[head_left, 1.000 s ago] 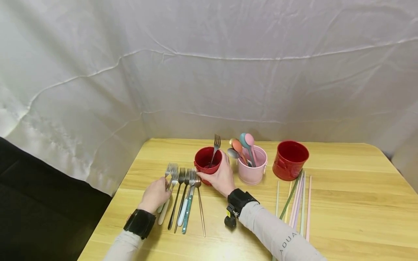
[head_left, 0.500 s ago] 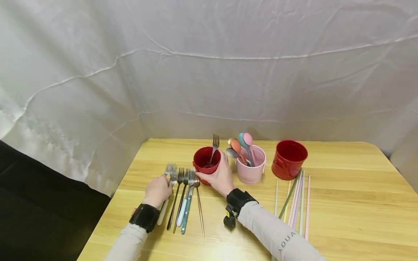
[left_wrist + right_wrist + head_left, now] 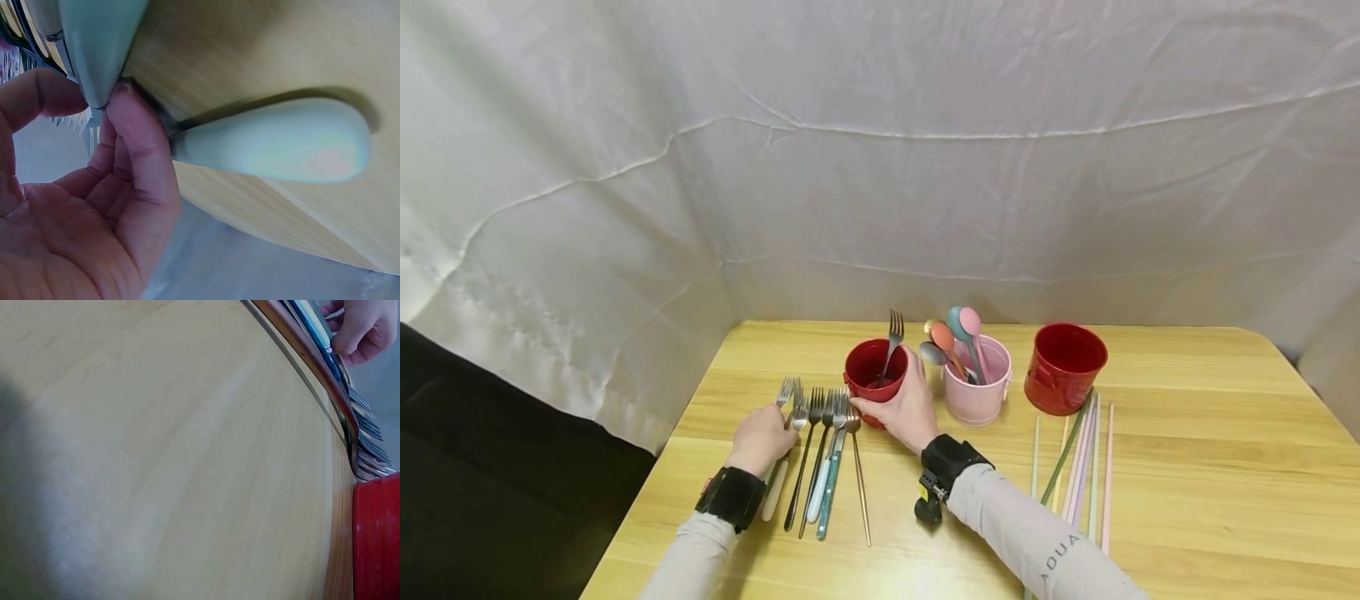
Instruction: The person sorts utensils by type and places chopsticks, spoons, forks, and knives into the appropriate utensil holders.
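Note:
My left hand [image 3: 761,440] is at the left end of a row of forks. In the left wrist view its thumb and forefinger pinch the neck of a fork with a pale green handle [image 3: 100,47]. Another pale green handle [image 3: 281,144] lies on the table beside those fingers. Right of that hand lie several more forks [image 3: 817,450] with black, white, teal and copper-coloured handles. My right hand [image 3: 906,407] grips the side of a small red bucket [image 3: 863,385], its thumb toward the front. One fork [image 3: 892,337] leans inside this bucket, tines up.
A pink bucket [image 3: 973,402] holding several spoons [image 3: 945,337] stands right of my right hand. Farther right is a second red bucket [image 3: 1060,379], with several pastel straw-like sticks [image 3: 1081,467] lying before it. Grey cloth [image 3: 880,208] hangs behind the wooden table [image 3: 1210,467].
My left hand has shifted slightly right and its wrist has turned a little, still at the leftmost forks. The right hand and red bucket stay in place.

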Motion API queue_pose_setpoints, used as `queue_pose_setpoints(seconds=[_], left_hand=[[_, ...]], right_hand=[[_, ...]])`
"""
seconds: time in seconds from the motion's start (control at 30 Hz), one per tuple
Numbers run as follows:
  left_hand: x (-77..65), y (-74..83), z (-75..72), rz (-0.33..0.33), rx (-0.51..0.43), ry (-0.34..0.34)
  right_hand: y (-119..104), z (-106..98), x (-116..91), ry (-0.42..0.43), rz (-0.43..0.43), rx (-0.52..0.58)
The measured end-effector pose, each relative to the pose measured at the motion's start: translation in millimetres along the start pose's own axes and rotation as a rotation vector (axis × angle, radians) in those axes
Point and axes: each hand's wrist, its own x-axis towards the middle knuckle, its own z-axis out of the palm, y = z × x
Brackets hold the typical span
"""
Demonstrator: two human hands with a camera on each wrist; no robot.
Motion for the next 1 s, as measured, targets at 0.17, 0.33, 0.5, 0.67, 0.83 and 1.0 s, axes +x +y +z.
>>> queue_pose_setpoints(seconds=[0.17, 0.33, 0.5, 0.67, 0.83, 1.0], left_hand=[[0.4, -2.5, 1.3, 0.0, -0.014, -0.013], [0.1, -4.1, 2.2, 0.001, -0.024, -0.008], [0.4, -3.9, 1.3, -0.006, -0.035, -0.003], [-1.4, -4.3, -0.7, -0.001, -0.051, 0.001], [-3.4, -6.7, -1.7, 0.022, -0.072, 0.04], [-5.9, -6.0, -5.0, 0.052, -0.108, 0.078]], right_hand=[[0.3, -0.5, 0.8, 0.0, -0.009, -0.003], [1.3, 0.1, 1.1, 0.011, -0.023, -0.018], [1.7, 0.5, 1.8, 0.025, -0.035, -0.031], [2.8, 0.9, 1.0, 0.024, -0.033, -0.033], [3.5, 1.3, 0.5, 0.025, -0.036, -0.026], [3.0, 1.6, 0.5, 0.023, -0.035, -0.02]])
